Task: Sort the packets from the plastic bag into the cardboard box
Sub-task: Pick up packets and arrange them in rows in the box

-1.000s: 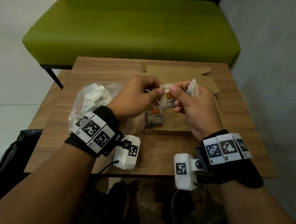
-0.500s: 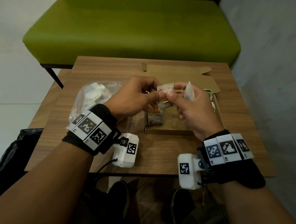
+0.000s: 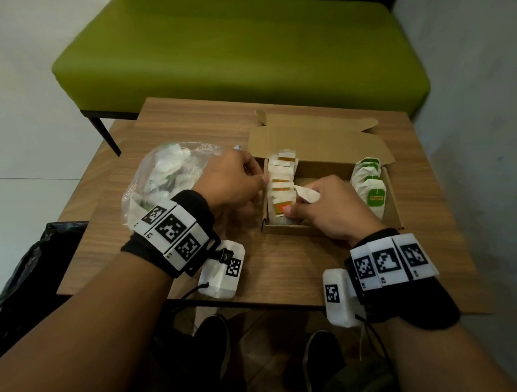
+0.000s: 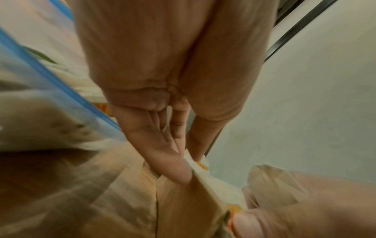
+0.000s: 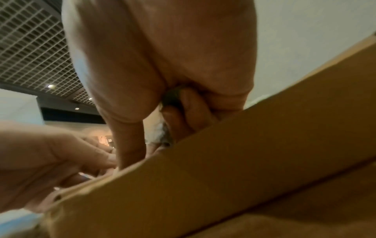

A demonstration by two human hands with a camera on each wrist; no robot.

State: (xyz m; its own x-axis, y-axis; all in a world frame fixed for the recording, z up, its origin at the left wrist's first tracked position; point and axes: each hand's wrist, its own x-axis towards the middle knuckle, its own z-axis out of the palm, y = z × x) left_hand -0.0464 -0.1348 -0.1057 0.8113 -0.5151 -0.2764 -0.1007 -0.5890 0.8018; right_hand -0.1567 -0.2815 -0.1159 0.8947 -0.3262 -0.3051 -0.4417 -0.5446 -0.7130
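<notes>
**Thin paper packets, taken by the top edge and stood in rows**

Nearest the worktop's (image 3: 286, 264) front edge, the right hand (image 3: 328, 212) reaches over the near wall of the shallow brown cardboard box (image 3: 287, 229). Its thumb and fingers are curled in a pinch on a small white paper packet with an orange label (image 3: 278, 208) at the near end of the left row, and a second pale, translucent packet (image 3: 307, 194) lies folded against its index finger. The left hand (image 3: 232, 182), just beside the box's left wall, pinches the top edge of a white orange-marked packet (image 4: 198, 164) between thumb and fingertips (image 4: 175, 170), as the left wrist view shows.

These packets look very light, flat and limp; I judge they will crease or tear if squeezed, and their strings could snag. The safest hold is a light pinch on the stiffer top seam, so that each one drops upright.

The box is matte corrugated board, rigid, with its lid flap folded back toward the far edge. Inside, orange-labelled packets (image 3: 282, 175) stand along the left wall and rounded green-labelled packets (image 3: 369, 182) along the right, with bare floor between.

Toward the worktop's left edge sits the crinkled clear plastic bag (image 3: 158, 178), soft and slippery, with more white packets in it. The worktop is smooth wood-grain laminate. Beyond its far edge stands a green padded bench (image 3: 241, 50).
</notes>
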